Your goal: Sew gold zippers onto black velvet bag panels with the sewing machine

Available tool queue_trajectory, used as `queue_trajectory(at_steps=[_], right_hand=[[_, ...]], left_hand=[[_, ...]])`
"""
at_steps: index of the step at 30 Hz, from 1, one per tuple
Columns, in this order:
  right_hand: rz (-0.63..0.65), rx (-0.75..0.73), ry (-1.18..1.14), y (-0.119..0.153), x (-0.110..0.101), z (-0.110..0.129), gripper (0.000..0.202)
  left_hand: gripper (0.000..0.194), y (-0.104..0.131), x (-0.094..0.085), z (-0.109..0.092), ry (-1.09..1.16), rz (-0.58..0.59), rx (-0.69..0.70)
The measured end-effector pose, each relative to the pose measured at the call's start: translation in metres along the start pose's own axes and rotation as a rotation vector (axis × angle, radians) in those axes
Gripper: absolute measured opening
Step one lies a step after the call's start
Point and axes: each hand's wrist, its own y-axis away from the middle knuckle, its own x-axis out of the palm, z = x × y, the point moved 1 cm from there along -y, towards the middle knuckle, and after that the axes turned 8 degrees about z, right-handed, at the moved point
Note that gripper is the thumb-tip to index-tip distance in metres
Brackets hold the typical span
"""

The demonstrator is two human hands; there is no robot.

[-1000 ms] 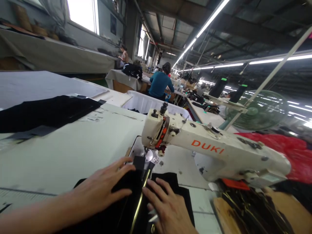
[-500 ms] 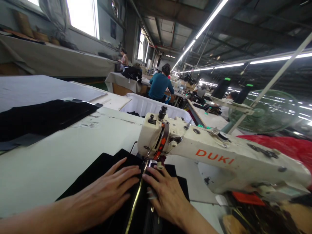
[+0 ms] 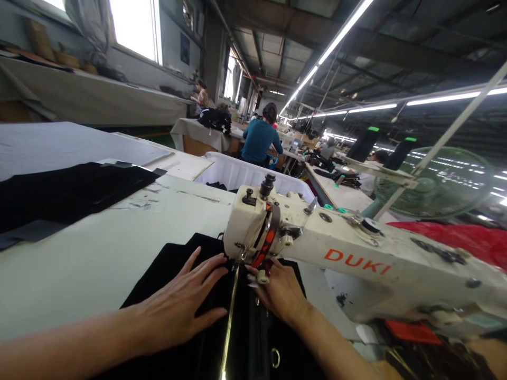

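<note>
A black fabric panel [image 3: 174,274] lies on the pale worktable [image 3: 79,279], its top end tucked under the head of the DUKI sewing machine [image 3: 340,248] and its lower part running out of view toward the table's near edge. A gold zipper [image 3: 231,316] runs lengthwise along the panel up to the needle area, and a gold ring [image 3: 275,358] sits to its right. The left hand [image 3: 194,301] is spread wide on the cloth, left of the zipper, thumb well apart from the fingers — it grips nothing. The right hand [image 3: 283,290] is on the other side, fingers bent close to the machine head and partly hidden behind it; a small silvery item [image 3: 252,282] shows at its fingertips, too blurred to name, and whether those fingers pinch anything I cannot tell. More black fabric pieces [image 3: 75,190] lie far left, toward the table's far edge, and a white plastic bin [image 3: 261,177] stands just beyond that edge.
</note>
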Motion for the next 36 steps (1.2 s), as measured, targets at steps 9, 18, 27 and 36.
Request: queue_trajectory(at_steps=[9,18,27,36], right_hand=[[-0.130,-0.023,-0.016,0.045,0.015,0.044,0.042],[-0.083,-0.055,0.086,0.034,0.011,0.047,0.066],[-0.040,-0.031,0.062,0.029,0.016,0.039,0.066],[-0.021,-0.049,0.053,0.028,0.018,0.037,0.067]], left_hand=[[0.074,0.042,0.005,-0.026,-0.148,0.032,0.088],[0.092,0.041,0.018,-0.017,-0.018,0.053,0.023],[0.092,0.032,0.026,-0.017,-0.066,0.070,0.032],[0.098,0.033,0.020,-0.018,0.020,0.123,-0.015]])
